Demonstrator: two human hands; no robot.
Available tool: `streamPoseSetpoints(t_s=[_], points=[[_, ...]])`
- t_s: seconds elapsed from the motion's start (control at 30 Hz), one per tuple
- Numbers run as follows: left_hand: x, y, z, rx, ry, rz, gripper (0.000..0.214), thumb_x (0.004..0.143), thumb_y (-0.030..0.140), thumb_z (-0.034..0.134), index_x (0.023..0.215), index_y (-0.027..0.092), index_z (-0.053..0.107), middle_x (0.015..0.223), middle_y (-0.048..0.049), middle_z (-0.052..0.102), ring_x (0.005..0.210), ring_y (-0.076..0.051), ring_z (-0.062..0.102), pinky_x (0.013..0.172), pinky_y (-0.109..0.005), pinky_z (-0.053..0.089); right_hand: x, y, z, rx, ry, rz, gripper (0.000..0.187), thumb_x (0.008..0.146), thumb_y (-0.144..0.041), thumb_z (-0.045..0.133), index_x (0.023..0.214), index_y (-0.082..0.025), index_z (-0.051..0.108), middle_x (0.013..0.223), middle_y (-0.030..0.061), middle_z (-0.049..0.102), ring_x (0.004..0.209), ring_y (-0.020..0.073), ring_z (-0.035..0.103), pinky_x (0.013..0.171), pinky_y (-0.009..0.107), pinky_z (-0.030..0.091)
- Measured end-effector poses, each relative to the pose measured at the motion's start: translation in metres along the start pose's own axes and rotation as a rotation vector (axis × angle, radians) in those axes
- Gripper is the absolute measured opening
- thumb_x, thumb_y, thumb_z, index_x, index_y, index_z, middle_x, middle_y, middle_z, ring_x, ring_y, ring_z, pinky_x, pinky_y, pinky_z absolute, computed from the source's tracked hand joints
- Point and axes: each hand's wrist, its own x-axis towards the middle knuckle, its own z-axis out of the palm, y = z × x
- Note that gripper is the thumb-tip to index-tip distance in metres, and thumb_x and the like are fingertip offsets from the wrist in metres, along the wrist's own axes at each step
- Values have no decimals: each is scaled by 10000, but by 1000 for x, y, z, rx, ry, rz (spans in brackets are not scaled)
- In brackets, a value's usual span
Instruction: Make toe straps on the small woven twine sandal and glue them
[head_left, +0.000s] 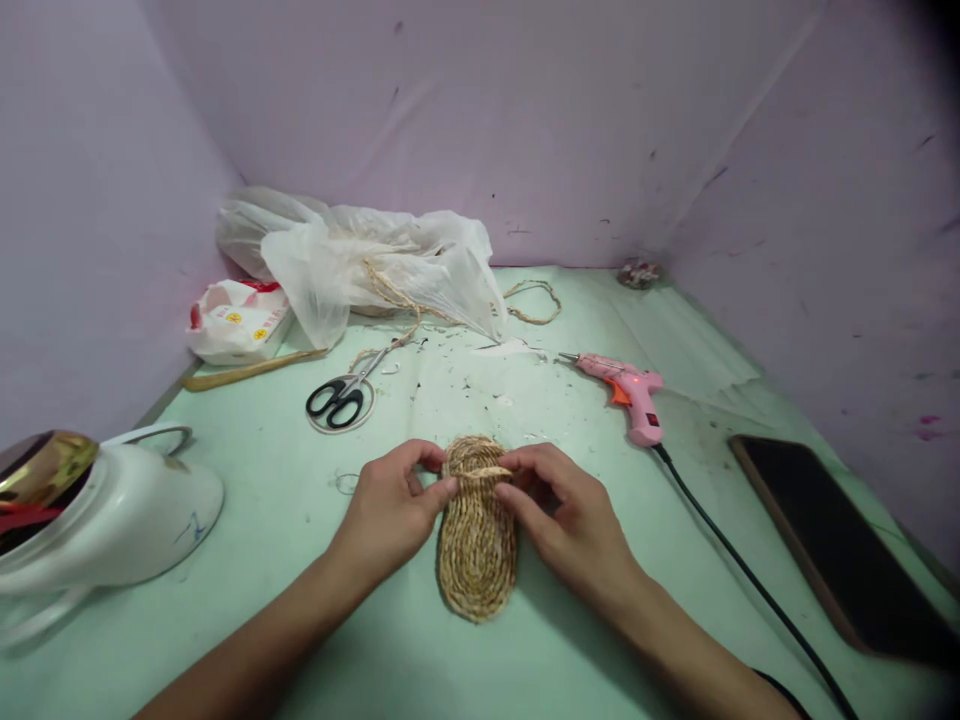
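Note:
A sole-shaped piece of coiled straw braid point(477, 560) lies in front of me, long and rounded at both ends. Across its upper part runs a short pale straw strip point(480, 473). My left hand point(394, 500) is closed at the piece's left edge, thumb and forefinger around the strip's left end. On the opposite side, my right hand point(566, 505) pinches the strip's right end between thumb and forefinger. The fingertips partly cover the strip's ends and the sole's edges there.
Right of the hands lie a pink glue gun point(630, 390) with a black cord and a dark phone point(840, 550). Black-handled scissors point(341, 395) rest on a ring at the left. Behind are a plastic bag point(390, 250) and a straw cord point(555, 300). A white container point(150, 510) stands left.

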Motion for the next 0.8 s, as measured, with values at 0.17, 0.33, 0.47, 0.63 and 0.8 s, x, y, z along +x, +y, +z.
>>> streamPoseSetpoints(t_s=[0.17,0.33,0.47,0.63,0.8], points=[[7,-3,-1,-201,-31,-35,124,739,265,513,750,159,577,600,24,554,435,-72,401,446,-210,338,17,0,4,-138,0,204,149,790,-226,521,873,-215,644,769,11,678,673,160,596,637,296,450],[3,-3,-1,-284,-119,-78,208,678,227,583,877,172,556,707,28,547,459,-63,437,438,-200,352,26,-10,4,-305,-49,203,173,796,-221,484,801,-206,656,706,10,681,644,176,600,598,292,425],[-1,-5,2,-141,-93,-25,265,669,221,597,932,201,568,625,53,517,477,-80,442,471,-213,360,23,-5,4,-212,-28,271,167,793,-261,501,889,-200,623,661,-2,656,569,150,588,549,264,438],[-1,-4,7,-136,-61,-16,281,672,178,561,950,215,568,725,32,558,483,-78,449,461,-216,369,16,-6,0,-433,31,12,359,713,-239,601,1065,-186,553,1029,90,601,662,174,597,541,292,452],[-4,0,10,-201,-5,57,312,685,143,534,987,219,550,801,13,581,580,-97,514,534,-224,434,16,-19,3,-618,-109,-398,152,755,-197,571,895,-210,629,877,66,659,773,226,580,580,310,433]])
